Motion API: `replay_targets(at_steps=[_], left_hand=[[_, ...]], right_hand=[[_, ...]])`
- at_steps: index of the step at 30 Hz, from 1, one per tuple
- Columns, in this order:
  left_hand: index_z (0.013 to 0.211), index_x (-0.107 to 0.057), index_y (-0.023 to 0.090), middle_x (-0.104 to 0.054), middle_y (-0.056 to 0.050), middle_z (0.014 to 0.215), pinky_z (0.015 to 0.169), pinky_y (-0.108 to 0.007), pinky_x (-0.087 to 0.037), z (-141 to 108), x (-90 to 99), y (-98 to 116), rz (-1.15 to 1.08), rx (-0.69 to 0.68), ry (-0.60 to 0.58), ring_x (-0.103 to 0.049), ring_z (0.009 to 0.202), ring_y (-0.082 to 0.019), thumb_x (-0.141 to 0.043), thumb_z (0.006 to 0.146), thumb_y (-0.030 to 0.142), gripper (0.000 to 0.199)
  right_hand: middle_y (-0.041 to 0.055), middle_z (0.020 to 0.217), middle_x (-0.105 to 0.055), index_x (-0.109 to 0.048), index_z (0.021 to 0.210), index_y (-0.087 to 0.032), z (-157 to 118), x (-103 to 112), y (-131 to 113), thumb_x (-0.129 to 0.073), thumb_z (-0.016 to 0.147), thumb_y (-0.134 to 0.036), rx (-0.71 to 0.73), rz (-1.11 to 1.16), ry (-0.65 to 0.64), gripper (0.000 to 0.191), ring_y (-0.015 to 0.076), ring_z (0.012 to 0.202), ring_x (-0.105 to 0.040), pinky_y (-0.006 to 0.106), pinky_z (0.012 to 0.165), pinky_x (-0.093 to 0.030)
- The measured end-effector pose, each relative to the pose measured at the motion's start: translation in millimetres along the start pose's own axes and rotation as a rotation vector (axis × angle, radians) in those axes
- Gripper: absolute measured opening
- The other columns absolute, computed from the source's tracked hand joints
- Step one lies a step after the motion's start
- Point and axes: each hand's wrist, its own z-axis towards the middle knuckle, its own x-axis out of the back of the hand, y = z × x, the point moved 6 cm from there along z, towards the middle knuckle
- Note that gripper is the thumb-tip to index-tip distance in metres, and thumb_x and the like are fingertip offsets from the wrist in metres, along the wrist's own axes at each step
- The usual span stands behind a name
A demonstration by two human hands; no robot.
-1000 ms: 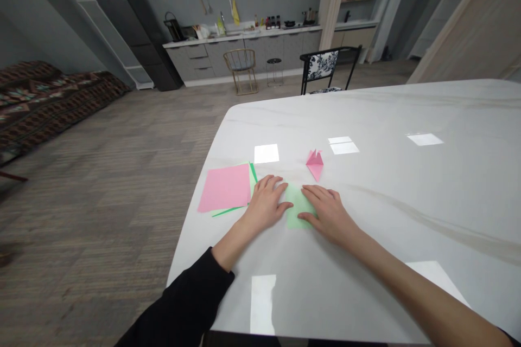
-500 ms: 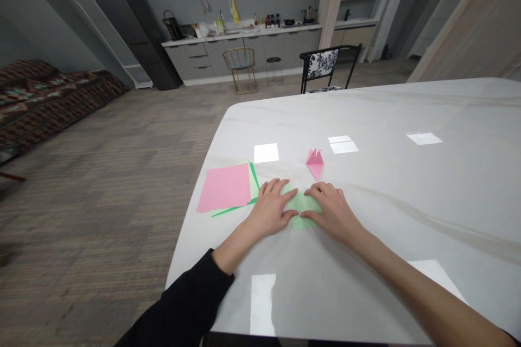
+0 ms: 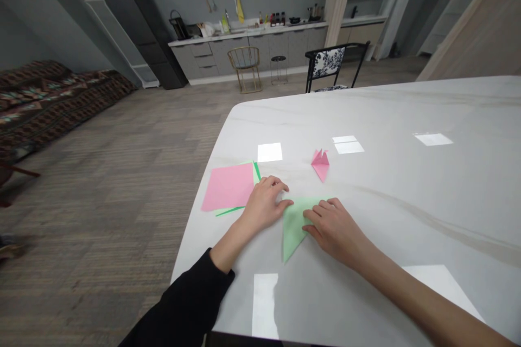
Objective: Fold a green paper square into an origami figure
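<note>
Head view: green paper [image 3: 293, 225] pinched at its right side by right hand [image 3: 331, 226]; left hand [image 3: 264, 204], loosely spread, placed at paper's upper-left corner.

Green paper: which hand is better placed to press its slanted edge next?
Probably the right hand: it lies across that edge of the green paper, while the left hand is by the far left corner.

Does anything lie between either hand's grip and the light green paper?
Nothing visible: the right grip is on the light green paper, and the left grip is at its upper-left corner. The folded pink paper lies beyond it.
</note>
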Motion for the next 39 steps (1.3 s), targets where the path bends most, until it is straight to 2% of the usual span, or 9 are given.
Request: replay_targets(at_steps=[3,7,12,14,17,22,28,33,39], left_hand=[[0.105,-0.065,0.023,-0.061,-0.005,0.107,0.090,-0.039,-0.048,-0.7,-1.7,-0.6,-0.017,-0.029,-0.061,-0.056,0.102,-0.025,-0.075,0.077,0.036,0.032],[0.107,-0.065,0.023,-0.062,-0.005,0.103,0.084,-0.038,-0.049,-3.1,-7.7,-3.5,0.033,0.039,-0.060,-0.057,0.099,-0.025,-0.074,0.078,0.035,0.033],[0.111,-0.062,0.023,-0.062,-0.006,0.104,0.083,-0.039,-0.048,-16.3,-13.1,6.7,0.050,0.043,0.000,-0.055,0.098,-0.024,-0.062,0.087,0.027,0.024],[0.112,-0.062,0.023,-0.062,-0.007,0.107,0.084,-0.040,-0.047,-23.1,-13.8,12.2,0.055,0.021,0.004,-0.054,0.101,-0.025,-0.057,0.090,0.026,0.023],[0.119,-0.060,0.023,-0.060,-0.008,0.116,0.088,-0.043,-0.046,-32.6,-12.6,20.6,0.069,-0.015,-0.006,-0.052,0.107,-0.027,-0.055,0.090,0.028,0.030],[0.134,-0.050,0.022,-0.054,-0.013,0.132,0.100,-0.050,-0.039,-46.3,-11.9,32.8,0.088,-0.044,-0.044,-0.045,0.123,-0.032,-0.057,0.088,0.039,0.050],[0.146,-0.036,0.023,-0.036,-0.009,0.154,0.111,-0.055,-0.027,-55.4,-20.0,38.1,0.131,-0.088,-0.096,-0.031,0.140,-0.035,-0.046,0.093,0.042,0.057],[0.151,-0.029,0.019,-0.029,-0.008,0.158,0.116,-0.053,-0.021,-55.2,-27.8,39.3,0.190,-0.084,-0.100,-0.022,0.145,-0.033,-0.035,0.097,0.040,0.058],[0.150,-0.029,0.014,-0.027,-0.011,0.159,0.117,-0.052,-0.018,-53.7,-31.2,40.5,0.243,-0.079,-0.087,-0.021,0.146,-0.031,-0.032,0.097,0.039,0.059]], right_hand=[[0.0026,0.072,-0.061,-0.058,0.077,-0.018,-2.0,-0.4,-0.4,-0.061,0.088,-0.019,-0.018,-0.018,0.003,0.012,0.0191,0.069,-0.054,0.033,0.069,-0.030],[0.0031,0.077,-0.059,-0.057,0.078,-0.019,-2.4,-0.4,1.3,-0.060,0.089,-0.021,-0.043,0.005,0.014,0.012,0.0182,0.068,-0.053,0.032,0.066,-0.031],[0.0073,0.099,-0.062,-0.060,0.089,-0.018,3.3,-2.8,12.7,-0.062,0.089,-0.022,-0.088,0.075,0.079,0.004,0.0221,0.089,-0.055,0.034,0.075,-0.035],[0.0081,0.103,-0.062,-0.061,0.096,-0.018,6.3,-5.1,19.3,-0.062,0.090,-0.024,-0.142,0.095,0.086,0.009,0.0232,0.093,-0.055,0.035,0.077,-0.036],[0.0087,0.105,-0.062,-0.061,0.103,-0.018,10.2,-7.3,22.3,-0.062,0.090,-0.025,-0.170,0.101,0.067,0.015,0.0244,0.097,-0.054,0.036,0.079,-0.036],[0.0096,0.111,-0.063,-0.060,0.109,-0.019,13.6,-6.3,16.6,-0.058,0.091,-0.019,-0.121,0.094,0.060,0.018,0.0246,0.103,-0.054,0.037,0.084,-0.036],[0.0099,0.108,-0.062,-0.061,0.112,-0.020,19.2,-12.0,23.7,-0.055,0.093,-0.021,-0.152,0.116,0.086,0.019,0.0236,0.099,-0.055,0.036,0.083,-0.037],[0.0121,0.114,-0.062,-0.061,0.116,-0.019,14.6,-16.3,20.3,-0.048,0.095,-0.020,-0.180,0.142,0.094,0.025,0.0256,0.105,-0.054,0.039,0.088,-0.038],[0.0170,0.137,-0.052,-0.048,0.137,-0.015,-2.7,-17.6,0.4,-0.047,0.093,-0.023,-0.079,0.184,0.079,0.045,0.0292,0.127,-0.043,0.045,0.104,-0.032]])
